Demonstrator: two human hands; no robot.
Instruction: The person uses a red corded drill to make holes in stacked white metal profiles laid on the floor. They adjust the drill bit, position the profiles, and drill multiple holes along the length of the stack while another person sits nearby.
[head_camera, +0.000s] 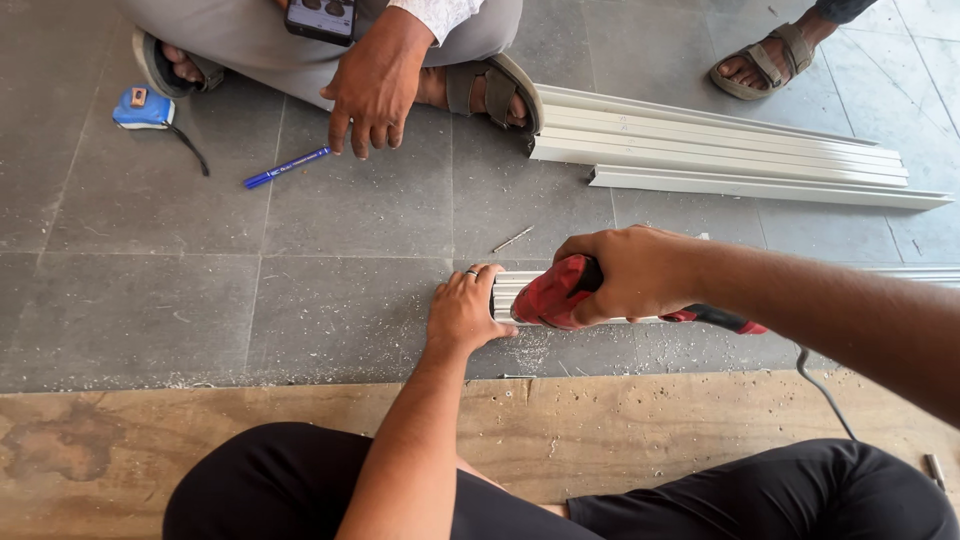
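**Red power tool on a white channel, down on the floor**

The person wearing the camera is sitting on the floor (140, 300), knees in black trousers at the bottom of the view. Their right hand (635, 272) is gripping a red power tool (548, 296), fingers wrapped tight around its body, and the tool is sitting right on the end of a white metal channel (505, 292) lying flat on the grey tiles. The tool's cord (822, 385) is trailing off toward the right knee. The left hand (462, 312) is pressing down at the very end of that channel, fingers spread flat and touching it, a ring on one finger. Pale shavings are lying all around the spot.

Further back, a stack of more white channels (720, 150) is lying near another person, who is sitting opposite in sandals. That person's hand (372, 85) is hanging just above a blue pen (287, 166), with a blue tape measure (145, 108) off to the left.
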